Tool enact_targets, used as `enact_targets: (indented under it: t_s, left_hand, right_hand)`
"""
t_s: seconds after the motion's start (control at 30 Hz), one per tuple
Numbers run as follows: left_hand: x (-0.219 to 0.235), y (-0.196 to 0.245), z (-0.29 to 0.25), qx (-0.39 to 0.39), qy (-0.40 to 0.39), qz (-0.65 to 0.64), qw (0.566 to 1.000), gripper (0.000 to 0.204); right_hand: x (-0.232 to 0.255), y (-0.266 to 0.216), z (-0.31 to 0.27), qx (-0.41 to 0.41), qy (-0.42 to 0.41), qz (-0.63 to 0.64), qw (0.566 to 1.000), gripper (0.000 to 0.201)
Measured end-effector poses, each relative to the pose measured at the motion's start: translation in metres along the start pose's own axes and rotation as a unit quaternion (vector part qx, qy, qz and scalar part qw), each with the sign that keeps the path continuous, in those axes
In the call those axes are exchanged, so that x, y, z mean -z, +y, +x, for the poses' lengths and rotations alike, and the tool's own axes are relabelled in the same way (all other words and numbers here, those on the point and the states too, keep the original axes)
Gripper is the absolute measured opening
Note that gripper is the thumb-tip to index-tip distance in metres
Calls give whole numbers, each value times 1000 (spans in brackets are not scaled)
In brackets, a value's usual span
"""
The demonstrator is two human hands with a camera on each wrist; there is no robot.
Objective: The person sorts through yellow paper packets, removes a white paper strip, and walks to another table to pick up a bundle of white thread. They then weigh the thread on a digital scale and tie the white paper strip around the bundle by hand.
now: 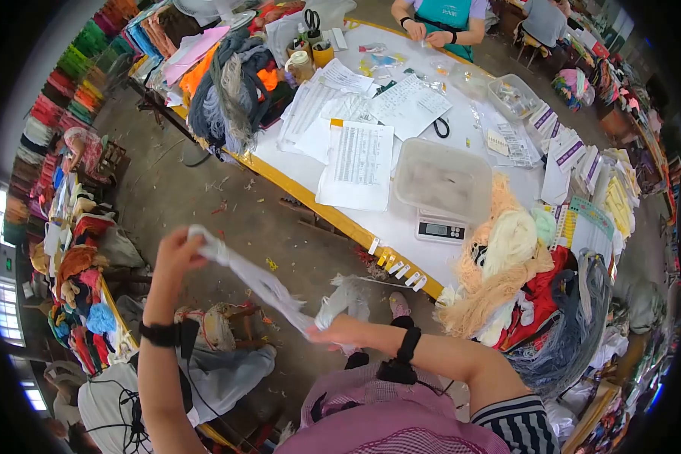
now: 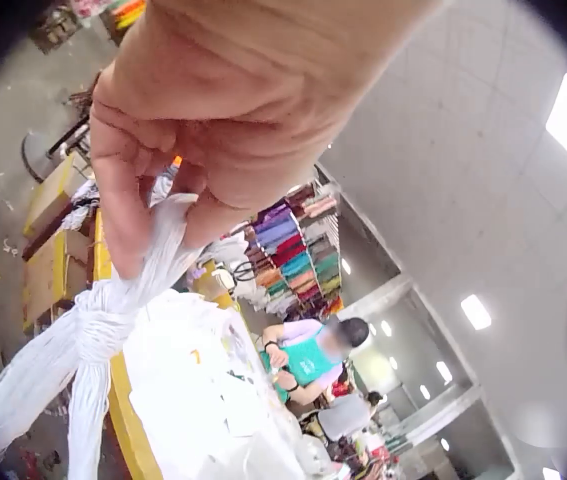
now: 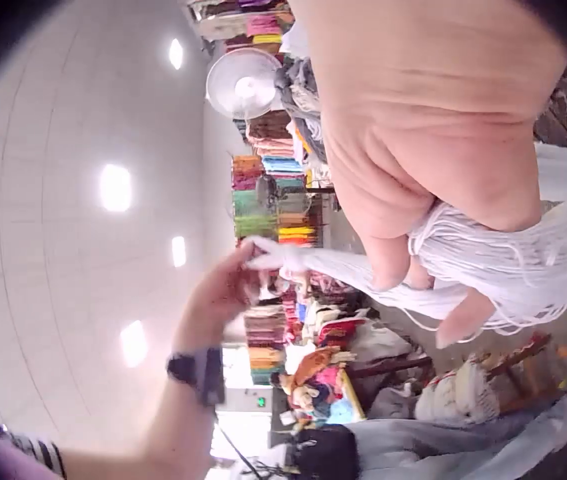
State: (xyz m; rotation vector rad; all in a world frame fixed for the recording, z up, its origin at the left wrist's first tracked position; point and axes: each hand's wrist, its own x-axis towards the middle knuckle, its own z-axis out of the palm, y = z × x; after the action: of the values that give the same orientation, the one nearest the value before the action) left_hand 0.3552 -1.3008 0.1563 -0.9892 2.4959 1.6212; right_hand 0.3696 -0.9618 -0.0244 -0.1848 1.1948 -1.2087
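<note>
A hank of white yarn (image 1: 259,280) stretches slantwise between my two hands, over the floor in front of the table. My left hand (image 1: 178,253) pinches its upper end between thumb and fingers. In the left wrist view the yarn (image 2: 103,318) is knotted just below those fingertips and splits into two thick strands. Lower down and to the right, my right hand (image 1: 342,331) grips the hank near its other end, where loose strands hang past it. The right wrist view shows my fingers curled round a bundle of strands (image 3: 503,262).
The white table (image 1: 280,163) has a yellow edge and carries papers (image 1: 356,163), a scale (image 1: 440,228) under a plastic tub (image 1: 443,178), and yarn heaps (image 1: 511,242) at the right. Another person (image 1: 446,26) works at its far side. A stool (image 1: 212,333) stands left of me.
</note>
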Motion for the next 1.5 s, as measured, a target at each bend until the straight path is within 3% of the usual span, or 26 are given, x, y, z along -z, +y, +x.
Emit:
enact_targets:
  t_s: [0.07, 0.1, 0.17, 0.2, 0.27, 0.33, 0.37, 0.4, 0.43, 0.5, 0.6, 0.73, 0.8, 0.9, 0.97, 1.07, 1.13, 1.2, 1.23, 1.3, 1.33, 1.37, 1.4, 1.43, 1.47, 1.5]
  left_hand:
    - [6, 23, 50, -56, 41, -31, 997, 24]
    - [6, 40, 73, -82, 74, -60, 992, 28]
    - [-6, 91, 93, -229, 49, -188, 954, 34]
    - [-15, 104, 92, -226, 48, -188, 954, 34]
    - [-38, 124, 87, -229, 72, -134, 962, 34]
    - [-77, 110, 69, -268, -14, 25, 963, 32]
    - [-102, 106, 39, -221, -108, 27, 969, 31]
    - [-127, 93, 16, -270, -190, 52, 943, 31]
    - [-152, 84, -12, -263, -282, 18, 922, 34]
    - [-190, 62, -60, -180, -430, -56, 883, 33]
    - [-222, 22, -109, -25, -552, -125, 824, 41]
    - [-225, -8, -143, -29, -586, -141, 798, 41]
    - [-220, 2, -156, -133, -628, 10, 767, 37]
    - [-223, -15, -166, -89, -631, 45, 769, 30]
    - [-223, -36, -170, -71, -621, 29, 780, 28]
    - [-218, -53, -175, -62, -607, 12, 792, 25]
    - [-213, -60, -182, -70, -600, 8, 797, 25]
    - [-206, -65, -188, -63, -576, -36, 814, 16]
    - [-204, -71, -188, -65, -574, -37, 815, 16]
    - [-200, -88, -182, -46, -588, -13, 807, 24]
    - [-196, -95, -178, -48, -587, -13, 808, 24]
    - [-191, -103, -173, -97, -566, 42, 818, 25]
    - [-185, -109, -170, -144, -541, 97, 823, 25]
    - [-177, -106, -170, -144, -540, 95, 824, 25]
    - [-167, -103, -167, -93, -538, 176, 819, 27]
    - [-158, -102, -165, -40, -532, 255, 806, 28]
  right_hand:
    - [9, 15, -3, 16, 34, -116, 992, 31]
    - [14, 24, 0, 15, 35, -115, 993, 31]
    - [24, 41, 8, -35, -45, -204, 977, 34]
    - [24, 33, -1, -37, -46, -201, 978, 34]
    - [17, -13, -34, -94, -61, -211, 971, 40]
    - [15, -36, -53, -94, -60, -204, 973, 42]
    - [14, -45, -61, -94, -59, -197, 974, 43]
    - [14, -52, -68, -93, -58, -195, 975, 43]
    - [14, -58, -75, -77, -70, -182, 978, 43]
    - [10, -71, -100, -72, -90, -176, 978, 43]
    - [8, -74, -144, -32, -77, -137, 987, 41]
    - [10, -90, -214, -57, -3, -265, 962, 39]
    - [7, -82, -246, -38, 32, -267, 962, 38]
    - [-3, -75, -287, 16, 94, -289, 953, 38]
    - [-15, -74, -321, 137, 134, -255, 948, 43]
    - [-30, -89, -379, 151, 166, -297, 928, 37]
    - [-41, -78, -405, 273, 220, -213, 912, 34]
    - [-23, -39, -436, 401, 170, -55, 899, 25]
    - [-18, -45, -440, 401, 169, -58, 898, 25]
    - [-7, -67, -443, 434, -156, -64, 885, 26]
    - [-15, -62, -441, 434, -157, -66, 885, 26]
    - [-30, -52, -435, 471, 20, -42, 881, 25]
    - [-44, -43, -426, 492, 196, -17, 848, 24]
    - [-56, -40, -414, 479, 337, -75, 807, 32]
    - [-58, -50, -407, 479, 335, -77, 808, 32]
    - [-54, -65, -400, 406, 241, -130, 872, 36]
